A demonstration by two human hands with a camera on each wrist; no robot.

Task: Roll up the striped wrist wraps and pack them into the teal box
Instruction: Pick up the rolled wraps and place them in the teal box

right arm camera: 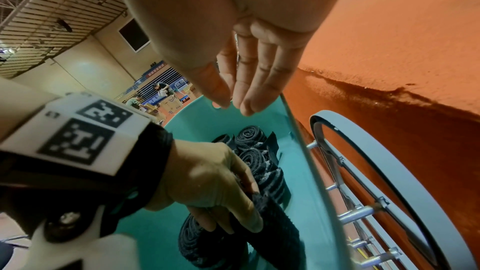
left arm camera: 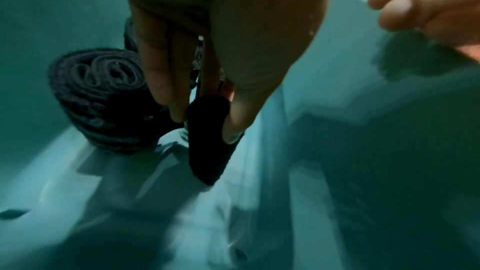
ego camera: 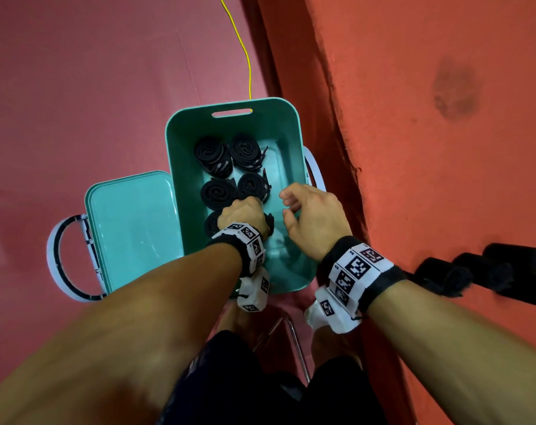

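Note:
The open teal box [ego camera: 173, 148] stands on the pink floor and holds several rolled dark striped wraps [ego camera: 217, 193] in two rows. My left hand [ego camera: 243, 211] reaches down into the near end of the box. Its thumb and fingers pinch one more rolled wrap [left arm camera: 207, 143] just above the box floor, beside another roll [left arm camera: 98, 93]. In the right wrist view the held roll [right arm camera: 278, 231] stands on end under that hand. My right hand [ego camera: 306, 210] hovers over the box's right rim with loosely curled fingers [right arm camera: 249, 98], holding nothing.
The teal lid [ego camera: 131, 228] lies open to the left, with a white handle [ego camera: 61, 259]. A second white handle [ego camera: 315, 168] sticks out on the right. An orange mat [ego camera: 444, 148] carries more dark rolls [ego camera: 475, 274]. A yellow cable [ego camera: 245, 56] runs behind the box.

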